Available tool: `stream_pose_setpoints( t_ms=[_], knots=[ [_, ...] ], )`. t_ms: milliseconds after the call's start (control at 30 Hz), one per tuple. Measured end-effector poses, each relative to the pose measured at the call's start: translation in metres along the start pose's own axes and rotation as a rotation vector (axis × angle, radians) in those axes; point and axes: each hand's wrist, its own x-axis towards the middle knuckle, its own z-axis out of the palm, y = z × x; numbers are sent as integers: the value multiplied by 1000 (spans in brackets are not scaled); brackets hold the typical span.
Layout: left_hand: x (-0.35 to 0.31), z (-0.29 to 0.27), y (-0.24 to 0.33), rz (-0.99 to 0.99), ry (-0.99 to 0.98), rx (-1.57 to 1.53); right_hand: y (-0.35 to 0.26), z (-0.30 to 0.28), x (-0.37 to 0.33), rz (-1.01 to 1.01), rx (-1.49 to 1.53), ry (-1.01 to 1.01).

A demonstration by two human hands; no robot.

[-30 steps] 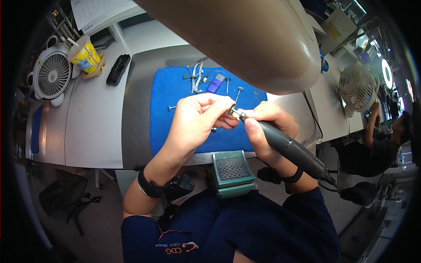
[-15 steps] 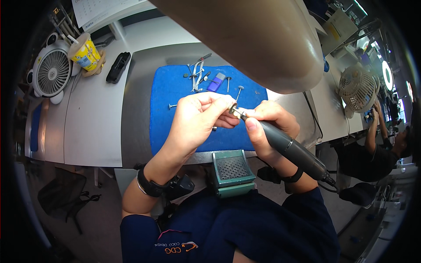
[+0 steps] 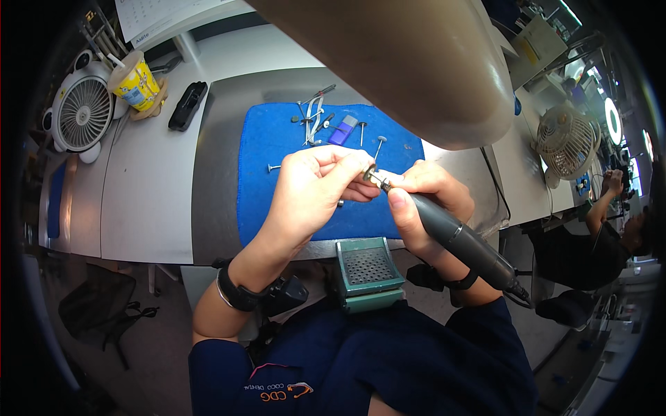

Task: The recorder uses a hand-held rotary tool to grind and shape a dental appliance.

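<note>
My right hand (image 3: 438, 193) is wrapped round a dark grey rotary handpiece (image 3: 470, 243), its cable end toward the lower right. A small round disc (image 3: 370, 172) on a thin shank sits at the tool's tip. My left hand (image 3: 312, 182) is closed in a pinch right beside the disc, fingers bent. Whatever it holds is too small and hidden to name. The fingertips of both hands nearly meet above a blue cloth mat (image 3: 270, 208). Just beyond them a mounted disc bit (image 3: 380, 147) lies on the mat.
Several bits, tweezers (image 3: 313, 118) and a purple-and-grey block (image 3: 343, 130) lie on the mat's far part. A large beige lamp or hood (image 3: 416, 62) hangs overhead. A green tray with a perforated plate (image 3: 370, 267) juts from the table edge. A white fan (image 3: 84, 114) and yellow cup (image 3: 135, 83) stand left.
My hands and the handpiece stay almost in the same place. At the far right, another person's hands and forearms have shifted slightly to the right.
</note>
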Motion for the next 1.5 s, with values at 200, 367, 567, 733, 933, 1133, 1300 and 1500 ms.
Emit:
stream_pose_setpoints(
  t_ms=[200,367,567,733,933,1133,1300,1500],
  knots=[
    [-1,1,0,49,-33,-2,2,-2,-1,-22,23,20],
    [-5,6,1,145,-107,-49,3,-6,-1,-125,104,109],
    [-6,6,1,95,-101,-75,-4,-11,2,-173,45,34],
    [-6,6,1,69,-91,-65,-5,-8,2,-128,15,29],
    [-5,5,0,63,-66,-43,-3,-7,2,-76,20,26],
    [-6,8,1,54,-50,-51,-3,-7,3,-76,14,36],
    [-5,4,1,-6,-67,-69,-5,-9,5,-38,7,18],
    [-6,5,3,-2,-43,-66,-6,-9,3,1,-9,-33]
  ],
)
